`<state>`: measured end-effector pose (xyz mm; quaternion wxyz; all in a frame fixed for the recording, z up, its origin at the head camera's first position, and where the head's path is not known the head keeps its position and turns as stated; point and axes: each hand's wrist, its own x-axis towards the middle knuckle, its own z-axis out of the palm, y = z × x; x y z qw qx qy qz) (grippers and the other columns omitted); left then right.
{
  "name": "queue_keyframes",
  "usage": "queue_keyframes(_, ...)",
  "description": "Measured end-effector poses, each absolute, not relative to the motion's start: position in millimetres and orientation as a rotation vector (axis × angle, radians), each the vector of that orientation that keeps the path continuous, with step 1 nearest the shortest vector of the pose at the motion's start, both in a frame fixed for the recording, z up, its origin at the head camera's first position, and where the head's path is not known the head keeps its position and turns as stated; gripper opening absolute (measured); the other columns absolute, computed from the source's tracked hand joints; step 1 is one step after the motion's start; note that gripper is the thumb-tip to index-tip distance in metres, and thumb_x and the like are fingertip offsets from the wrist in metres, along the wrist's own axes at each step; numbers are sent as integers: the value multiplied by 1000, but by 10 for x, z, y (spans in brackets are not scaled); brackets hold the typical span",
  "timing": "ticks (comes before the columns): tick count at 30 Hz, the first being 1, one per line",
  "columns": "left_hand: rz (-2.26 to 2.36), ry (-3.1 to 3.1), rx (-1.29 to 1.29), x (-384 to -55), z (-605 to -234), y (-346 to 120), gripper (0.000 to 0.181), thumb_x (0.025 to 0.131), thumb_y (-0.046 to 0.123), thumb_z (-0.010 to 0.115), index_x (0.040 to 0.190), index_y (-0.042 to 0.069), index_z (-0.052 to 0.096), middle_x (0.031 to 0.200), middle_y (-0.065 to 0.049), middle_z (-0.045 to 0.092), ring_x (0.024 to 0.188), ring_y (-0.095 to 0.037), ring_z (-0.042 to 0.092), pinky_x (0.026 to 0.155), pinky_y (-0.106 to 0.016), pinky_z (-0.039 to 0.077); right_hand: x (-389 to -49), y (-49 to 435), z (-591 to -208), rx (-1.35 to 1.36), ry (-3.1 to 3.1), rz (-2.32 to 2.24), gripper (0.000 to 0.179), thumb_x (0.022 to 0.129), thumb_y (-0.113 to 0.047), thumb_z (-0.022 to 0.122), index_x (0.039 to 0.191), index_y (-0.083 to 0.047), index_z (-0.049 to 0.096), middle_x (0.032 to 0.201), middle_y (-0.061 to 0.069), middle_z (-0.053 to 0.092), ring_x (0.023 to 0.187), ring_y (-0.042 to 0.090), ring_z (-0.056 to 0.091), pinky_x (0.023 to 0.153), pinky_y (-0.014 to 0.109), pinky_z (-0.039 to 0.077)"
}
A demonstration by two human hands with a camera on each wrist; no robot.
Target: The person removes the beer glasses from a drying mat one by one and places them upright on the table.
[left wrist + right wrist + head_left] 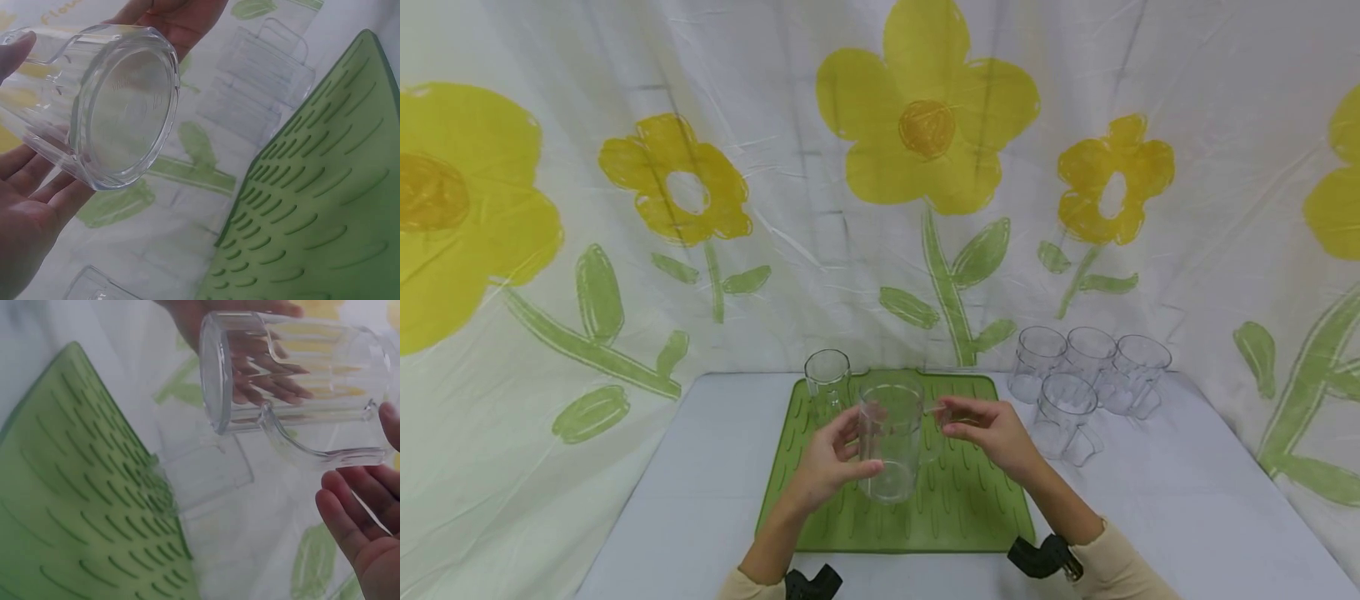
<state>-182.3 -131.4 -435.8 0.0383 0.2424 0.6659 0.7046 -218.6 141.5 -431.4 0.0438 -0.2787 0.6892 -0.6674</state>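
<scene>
Clasping clear mug point(891, 437) in left grip point(827, 467), pinching handle point(345, 456) in right grip point(997, 433), with green mat point(955, 517) beneath both.

A clear, colourless mug point(892, 442) shows against a green mat point(902, 533) patterned with short dashes on a white desk point(677, 475), before a white backdrop point(790, 300) bearing yellow flowers point(925, 179) and green leaves point(985, 254); sleeves point(1123, 568) are beige, wrist mounts point(1037, 557) black.

Yellow-orange lettering point(57, 12) reads "Flow", the rest out of sight, on the flowered curtain point(805, 317); faint marks under the clear mug point(128, 119) defy reading from here.
</scene>
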Motion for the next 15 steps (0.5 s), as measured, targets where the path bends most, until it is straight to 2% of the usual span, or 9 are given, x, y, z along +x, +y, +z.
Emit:
queue_keyframes(3,2152,2057,744,-1826,-4372,-1317,80,77,8,81,143,-7,38,140,-38,43,127,-38,53,104,-31,50,-2187,1412,-4322,-879,2015,-2073,47,90,-6,66,126,20,52,108,-8,74,100,4,70,83,23,59)
queue_keyframes(6,2138,2075,746,-1830,-4394,-1320,82,76,7,81,144,-7,37,142,-34,44,130,-42,49,106,-35,48,-2189,1412,-4333,-899,1934,-2105,44,90,-3,65,126,19,53,108,-10,74,100,5,70,84,25,60)
queue_keyframes(8,2141,2072,753,-1832,-4412,-1321,82,76,6,81,143,-8,36,142,-32,45,131,-39,49,107,-33,47,-2190,1418,-4340,-916,1904,-2116,39,90,-2,64,126,12,58,107,-10,74,99,6,71,85,26,60)
queue_keyframes(12,2154,2062,801,-1828,-4428,-1320,82,75,4,81,142,-11,37,141,-33,46,130,-34,51,106,-24,47,-2184,1430,-4342,-937,1904,-2110,32,91,-1,64,121,-11,67,104,-10,75,97,5,71,84,25,60)
queue_keyframes(15,2162,2058,839,-1822,-4423,-1322,81,75,5,81,141,-12,38,140,-34,46,130,-31,52,106,-23,47,-2176,1433,-4327,-951,1905,-2101,32,90,-1,64,117,-19,68,103,-10,75,96,5,71,83,24,60)
